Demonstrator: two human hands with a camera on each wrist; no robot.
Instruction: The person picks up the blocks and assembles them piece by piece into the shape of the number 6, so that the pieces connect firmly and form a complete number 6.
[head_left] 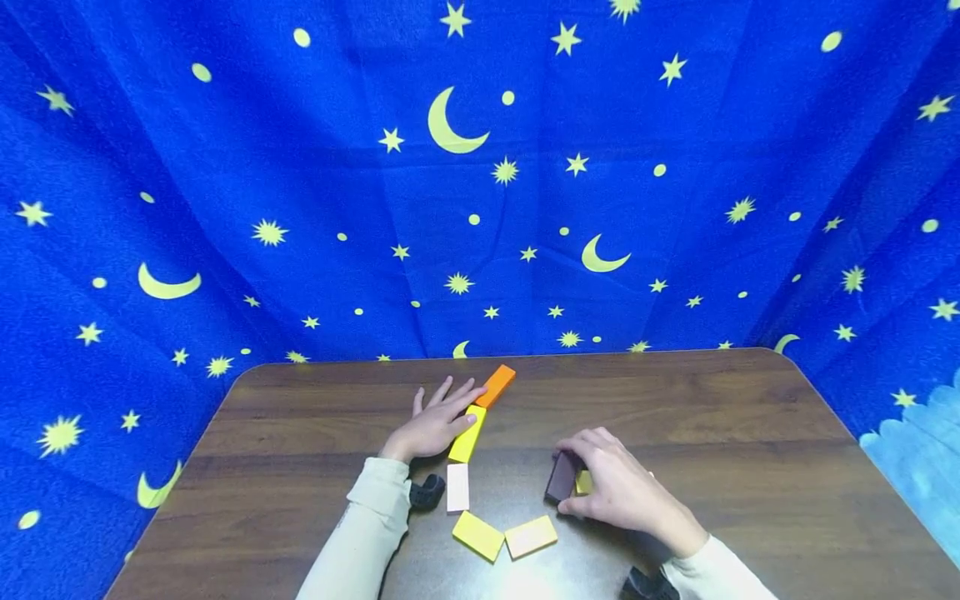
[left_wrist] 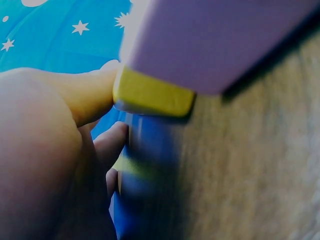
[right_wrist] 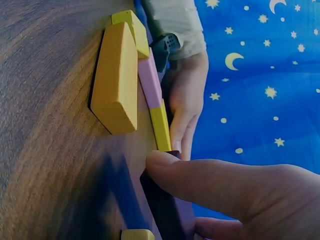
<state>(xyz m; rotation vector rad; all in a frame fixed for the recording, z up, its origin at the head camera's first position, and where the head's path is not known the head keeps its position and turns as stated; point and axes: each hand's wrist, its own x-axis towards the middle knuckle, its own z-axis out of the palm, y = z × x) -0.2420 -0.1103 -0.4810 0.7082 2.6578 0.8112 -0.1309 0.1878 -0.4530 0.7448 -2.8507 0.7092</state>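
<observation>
Beyond a yellow block (head_left: 478, 536) and a pale yellow block (head_left: 531, 536) nearest on the wooden surface (head_left: 750, 450), grips a dark block (head_left: 561, 479) in the right hand (head_left: 618, 483); touches an orange block (head_left: 498, 385) and adjoining yellow block (head_left: 467, 443) with the outspread left hand (head_left: 431, 425).

Pale, creased sleeves (head_left: 358, 533) end just behind the hands (head_left: 431, 429); black devices (head_left: 427, 493) sit there on the thumb side, the left one dotted with small holes.

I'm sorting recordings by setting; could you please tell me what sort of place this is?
Probably an indoor spot set up for recording or play: a wood-grained table with coloured blocks on it stands before a star-patterned blue cloth.
</observation>
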